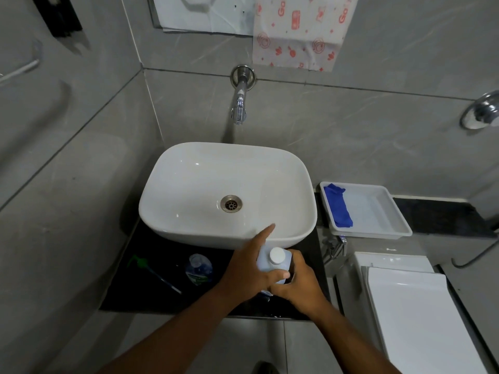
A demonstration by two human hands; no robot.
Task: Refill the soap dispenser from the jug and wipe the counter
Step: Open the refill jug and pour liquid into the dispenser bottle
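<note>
We have both hands on the jug (274,263), which stands upright near the front edge of the dark counter (151,298), just in front of the basin (226,190). Our left hand (249,273) wraps its left side, fingers closed on it except the forefinger, which points out over the basin rim. Our right hand (299,287) clamps the lower right side, thumb across the front. The white cap (277,255) is on, so this two-handed hold looks meant to steady the jug before uncapping.

The soap dispenser (199,269) stands open-necked to the left, near the counter's middle, and its green pump (140,261) lies flat beside it, the tube trailing toward the front edge. Nothing stands between jug and dispenser. The blue cloth (337,206) waits in a white tray (383,233) at the counter's right end, beyond the basin.
</note>
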